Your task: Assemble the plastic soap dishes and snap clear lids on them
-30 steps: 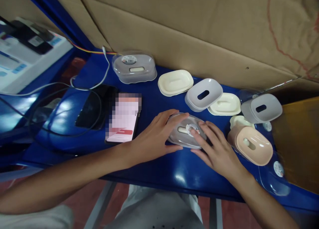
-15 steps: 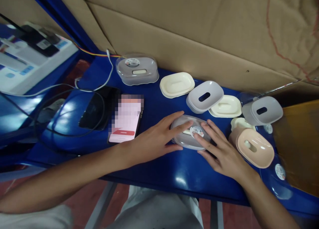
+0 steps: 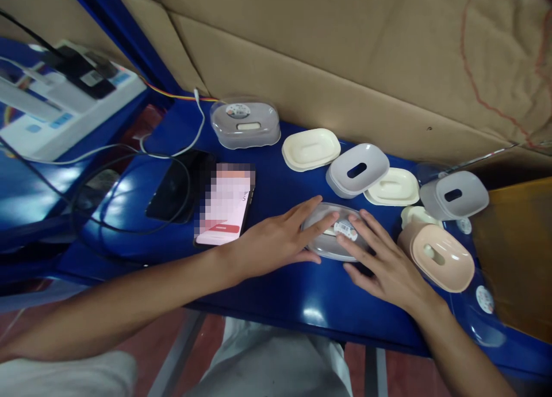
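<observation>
A grey oval soap dish [image 3: 330, 247] under a clear cover with a round barcode label lies flat on the blue table. My left hand [image 3: 282, 241] grips its left end, thumb along the near side and fingers over the top and far side. From the right, my right hand [image 3: 379, 259] holds the other end, fingers across the cover and thumb low at the near edge. Just beyond are a grey slotted dish [image 3: 357, 170] and cream trays [image 3: 311, 148]. A peach slotted dish [image 3: 448, 259] sits right of my right hand.
Another covered grey dish [image 3: 245, 126] stands at the back. A phone with a lit screen [image 3: 226, 204] and looped black cable [image 3: 129, 233] lie left, near a power strip [image 3: 103, 109]. Right are another grey dish [image 3: 463, 193], a clear cover [image 3: 483, 322] and a brown box [image 3: 517, 253].
The whole view has shifted slightly, so the things at the left appear a little further right. Both hands keep nearly the same hold on the covered soap dish.
</observation>
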The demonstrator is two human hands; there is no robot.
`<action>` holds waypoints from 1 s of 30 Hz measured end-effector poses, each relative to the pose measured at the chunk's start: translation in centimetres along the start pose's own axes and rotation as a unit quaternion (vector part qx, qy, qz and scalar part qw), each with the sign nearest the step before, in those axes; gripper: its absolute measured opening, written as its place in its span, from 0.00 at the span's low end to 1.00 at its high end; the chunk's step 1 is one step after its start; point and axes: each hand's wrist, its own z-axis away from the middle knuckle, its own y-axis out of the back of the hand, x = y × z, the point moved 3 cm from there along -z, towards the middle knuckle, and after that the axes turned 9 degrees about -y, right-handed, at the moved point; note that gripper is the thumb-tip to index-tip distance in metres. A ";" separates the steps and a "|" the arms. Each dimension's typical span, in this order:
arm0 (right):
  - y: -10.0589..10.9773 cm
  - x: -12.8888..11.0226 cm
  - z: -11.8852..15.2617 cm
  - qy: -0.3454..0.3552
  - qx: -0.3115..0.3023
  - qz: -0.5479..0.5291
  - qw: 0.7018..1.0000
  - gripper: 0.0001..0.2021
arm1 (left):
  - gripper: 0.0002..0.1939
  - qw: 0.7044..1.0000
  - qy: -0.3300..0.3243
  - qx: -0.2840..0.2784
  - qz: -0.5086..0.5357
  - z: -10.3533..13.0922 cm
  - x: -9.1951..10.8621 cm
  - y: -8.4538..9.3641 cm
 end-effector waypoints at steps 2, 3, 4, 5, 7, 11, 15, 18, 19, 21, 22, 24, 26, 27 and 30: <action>-0.3 0.0 -0.1 -0.012 0.008 -0.014 1.000 0.42 | 0.48 1.000 0.004 0.018 0.023 0.2 -0.2 -0.3; -0.4 -0.1 -0.1 -0.017 0.013 -0.019 1.000 0.42 | 0.47 0.999 0.012 0.027 0.038 0.2 -0.3 -0.4; -0.6 -0.1 -0.1 -0.021 0.017 -0.022 0.999 0.42 | 0.47 0.998 0.023 0.034 0.054 0.3 -0.4 -0.5; -0.6 -0.1 -0.1 -0.023 0.020 -0.021 0.999 0.41 | 0.47 0.996 0.034 0.039 0.073 0.3 -0.4 -0.6; -0.7 -0.1 -0.1 -0.021 0.021 -0.013 0.999 0.41 | 0.47 0.990 0.056 0.040 0.120 0.2 -0.4 -0.6; -0.3 0.0 0.0 -0.002 0.021 0.004 1.000 0.41 | 0.46 0.976 0.080 0.026 0.199 0.0 -0.3 -0.4; 0.1 0.0 0.0 0.019 0.031 0.019 0.999 0.40 | 0.47 0.971 0.088 0.023 0.223 -0.1 -0.3 -0.5; 0.3 -0.2 0.0 0.028 0.036 0.029 0.999 0.41 | 0.48 0.969 0.095 0.021 0.225 0.0 -0.3 -0.6; 0.4 -0.3 0.0 0.027 0.036 0.032 0.998 0.41 | 0.48 0.969 0.095 0.020 0.226 0.0 -0.2 -0.6; 0.4 -0.4 0.0 0.024 0.033 0.035 0.999 0.40 | 0.48 0.969 0.093 0.019 0.229 0.0 -0.2 -0.6; 0.3 -0.4 0.0 0.022 0.030 0.037 0.999 0.40 | 0.48 0.969 0.093 0.020 0.229 0.0 -0.2 -0.7; 0.2 -0.4 0.0 0.018 0.026 0.039 0.999 0.40 | 0.48 0.969 0.094 0.021 0.226 0.0 -0.2 -0.7; 0.0 -0.3 -0.1 0.012 0.020 0.033 0.999 0.40 | 0.48 0.970 0.096 0.017 0.225 0.0 -0.2 -0.6; 0.0 -0.2 -0.1 0.006 0.017 0.027 0.999 0.40 | 0.47 0.969 0.096 0.015 0.226 0.0 -0.2 -0.6; -0.1 -0.1 -0.1 -0.010 0.008 0.000 1.000 0.40 | 0.47 0.968 0.096 0.014 0.231 0.0 -0.3 -0.4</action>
